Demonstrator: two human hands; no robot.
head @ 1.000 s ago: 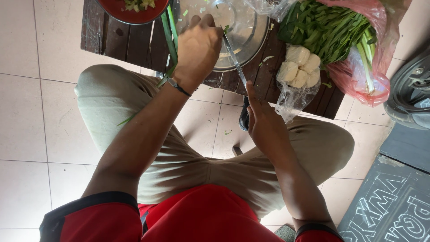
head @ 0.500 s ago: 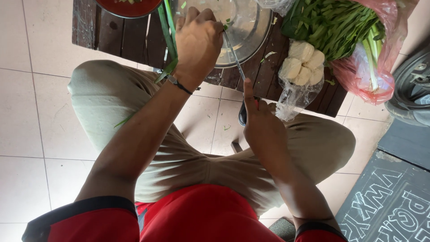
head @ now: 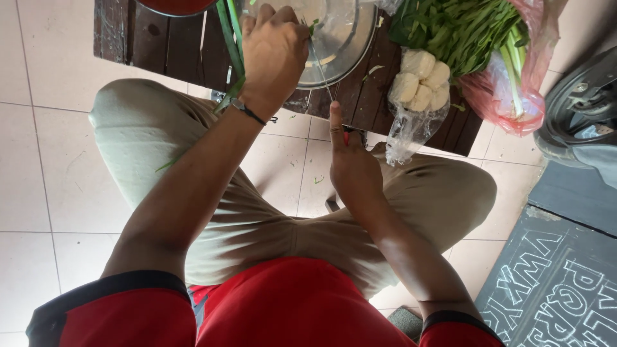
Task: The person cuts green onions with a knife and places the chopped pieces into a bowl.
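Pale floor tiles spread under a low, dark slatted wooden table. On it sits a steel bowl, now drawn nearer in view than a second ago. Over the bowl's near rim the left hand has shifted in, closed around green stalks. Just below the bowl, the right hand grips a knife, its blade reaching up to the stalks, so cutting seems underway.

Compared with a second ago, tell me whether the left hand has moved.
No. The left hand stays over the rim of the metal bowl, just as far from the bag of white blocks; only the camera shifted.
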